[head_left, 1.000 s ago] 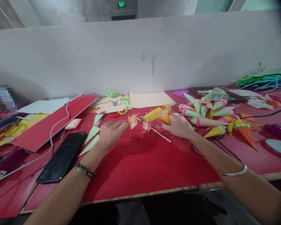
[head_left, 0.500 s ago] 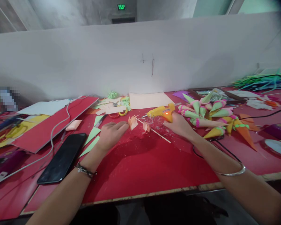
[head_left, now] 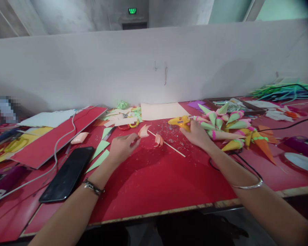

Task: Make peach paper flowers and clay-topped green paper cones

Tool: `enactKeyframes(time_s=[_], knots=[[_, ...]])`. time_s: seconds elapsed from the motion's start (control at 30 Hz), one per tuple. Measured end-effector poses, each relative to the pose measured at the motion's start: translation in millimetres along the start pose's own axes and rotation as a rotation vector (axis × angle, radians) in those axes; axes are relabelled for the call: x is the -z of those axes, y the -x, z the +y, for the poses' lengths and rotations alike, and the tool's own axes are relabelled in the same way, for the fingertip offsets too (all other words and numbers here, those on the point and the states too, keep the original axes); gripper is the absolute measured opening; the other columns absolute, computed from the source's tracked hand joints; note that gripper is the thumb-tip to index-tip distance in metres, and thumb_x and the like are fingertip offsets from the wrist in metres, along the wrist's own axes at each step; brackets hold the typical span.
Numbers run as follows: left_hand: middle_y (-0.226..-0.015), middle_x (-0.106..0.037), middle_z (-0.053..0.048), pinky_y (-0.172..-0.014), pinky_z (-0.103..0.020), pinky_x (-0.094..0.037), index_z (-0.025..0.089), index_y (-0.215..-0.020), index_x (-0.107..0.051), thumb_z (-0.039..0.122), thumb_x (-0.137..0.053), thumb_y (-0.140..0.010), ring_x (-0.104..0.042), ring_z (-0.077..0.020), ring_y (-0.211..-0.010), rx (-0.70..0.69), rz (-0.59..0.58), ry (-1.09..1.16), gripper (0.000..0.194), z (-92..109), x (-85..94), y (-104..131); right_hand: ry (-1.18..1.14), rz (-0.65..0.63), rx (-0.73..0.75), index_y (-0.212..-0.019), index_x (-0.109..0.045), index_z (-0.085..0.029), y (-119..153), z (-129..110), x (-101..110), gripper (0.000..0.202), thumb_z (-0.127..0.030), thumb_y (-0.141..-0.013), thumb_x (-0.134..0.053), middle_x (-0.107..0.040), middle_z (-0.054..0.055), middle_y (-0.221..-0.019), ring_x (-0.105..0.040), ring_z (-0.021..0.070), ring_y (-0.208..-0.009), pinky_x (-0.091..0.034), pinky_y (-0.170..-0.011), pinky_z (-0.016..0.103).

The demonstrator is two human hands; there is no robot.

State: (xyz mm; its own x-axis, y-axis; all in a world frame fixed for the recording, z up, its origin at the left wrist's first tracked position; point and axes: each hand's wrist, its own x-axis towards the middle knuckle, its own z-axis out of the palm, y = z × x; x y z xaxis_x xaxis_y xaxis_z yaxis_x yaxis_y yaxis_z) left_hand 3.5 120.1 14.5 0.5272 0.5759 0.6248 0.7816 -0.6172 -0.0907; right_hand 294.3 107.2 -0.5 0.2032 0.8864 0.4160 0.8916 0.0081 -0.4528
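My left hand is closed, its fingertips pinching the edge of a peach paper flower at the upper end of a thin wooden stick. A second curled peach paper piece sits partway down that stick. My right hand wraps round the handle of a yellow hot glue gun. Its nozzle points left toward the flower, with a gap between them. Behind the right hand lies a pile of green, pink and yellow paper cones.
A black phone and green paper pieces lie left, near a utility knife. A red board has a white cable across it. Yellow-handled scissors and a peach sheet lie at the back. A black cord runs under my right forearm.
The glue gun has drawn back to the right, away from the peach flower. The flower has turned slightly in my left hand, and the whole view has shifted a little.
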Motion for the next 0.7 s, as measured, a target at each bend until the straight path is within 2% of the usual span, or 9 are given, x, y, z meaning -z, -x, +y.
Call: enactKeyframes(time_s=[0.07, 0.17, 0.23, 0.33, 0.43, 0.53, 0.7], knots=[[-0.056, -0.064, 0.000, -0.044, -0.019, -0.032, 0.017, -0.075, -0.059, 0.029, -0.046, -0.079, -0.055, -0.0109, -0.046, 0.042, -0.029, 0.046, 0.018, 1, 1.4, -1, 0.029, 0.128, -0.008, -0.102, -0.044, -0.011, 0, -3, 6, 0.037, -0.036, -0.075, -0.048, -0.052, 0.016, -0.098, -0.049, 0.0277, -0.093, -0.039, -0.080, 0.040], [-0.058, -0.065, 0.000, -0.045, -0.019, -0.033, 0.017, -0.077, -0.059, 0.029, -0.045, -0.079, -0.056, -0.0105, -0.045, 0.074, -0.052, 0.088, 0.018, 3, 2.5, -1, -0.001, 0.348, 0.084, -0.105, -0.043, -0.014, 3, -13, 14, 0.033, -0.032, -0.078, -0.045, -0.048, 0.014, -0.102, -0.046, 0.0252, -0.096, -0.037, -0.084, 0.039], [-0.059, -0.065, 0.000, -0.045, -0.019, -0.034, 0.017, -0.078, -0.059, 0.029, -0.045, -0.079, -0.056, -0.0109, -0.047, 0.082, -0.064, 0.097, 0.018, 3, 2.1, 0, -0.043, 0.388, 0.188, -0.099, -0.046, -0.015, 7, -24, 17, 0.022, -0.026, -0.080, -0.041, -0.049, 0.012, -0.097, -0.046, 0.0229, -0.093, -0.037, -0.084, 0.037], [-0.059, -0.064, 0.000, -0.046, -0.020, -0.034, 0.018, -0.079, -0.059, 0.030, -0.045, -0.078, -0.057, -0.0116, -0.050, 0.107, -0.080, 0.091, 0.018, 4, 1.0, 0, -0.100, 0.243, 0.385, -0.083, -0.051, -0.017, 14, -40, 10, 0.011, -0.022, -0.080, -0.042, -0.051, 0.009, -0.087, -0.047, 0.0209, -0.089, -0.037, -0.083, 0.034], [-0.056, -0.062, 0.001, -0.046, -0.019, -0.033, 0.018, -0.078, -0.059, 0.031, -0.045, -0.078, -0.056, -0.0113, -0.049, 0.138, -0.089, 0.085, 0.019, 4, 0.8, 0, -0.185, -0.073, 0.481, -0.083, -0.053, -0.018, 19, -48, -5, 0.009, -0.021, -0.077, -0.047, -0.053, 0.006, -0.084, -0.049, 0.0174, -0.080, -0.040, -0.076, 0.030], [-0.055, -0.061, 0.001, -0.046, -0.018, -0.033, 0.018, -0.077, -0.058, 0.030, -0.045, -0.078, -0.055, -0.0104, -0.048, 0.140, -0.094, 0.109, 0.018, 5, 1.4, 0, -0.267, -0.274, 0.386, -0.087, -0.054, -0.016, 21, -47, -19, 0.014, -0.018, -0.073, -0.051, -0.053, 0.003, -0.078, -0.049, 0.0136, -0.068, -0.041, -0.066, 0.027], [-0.057, -0.062, 0.002, -0.046, -0.019, -0.033, 0.019, -0.077, -0.058, 0.029, -0.046, -0.078, -0.056, -0.0105, -0.049, 0.127, -0.109, 0.142, 0.016, 6, 0.0, 0, -0.314, -0.315, 0.265, -0.085, -0.055, -0.014, 18, -45, -32, 0.015, -0.015, -0.072, -0.049, -0.054, 0.000, -0.068, -0.047, 0.0093, -0.055, -0.039, -0.055, 0.022]])
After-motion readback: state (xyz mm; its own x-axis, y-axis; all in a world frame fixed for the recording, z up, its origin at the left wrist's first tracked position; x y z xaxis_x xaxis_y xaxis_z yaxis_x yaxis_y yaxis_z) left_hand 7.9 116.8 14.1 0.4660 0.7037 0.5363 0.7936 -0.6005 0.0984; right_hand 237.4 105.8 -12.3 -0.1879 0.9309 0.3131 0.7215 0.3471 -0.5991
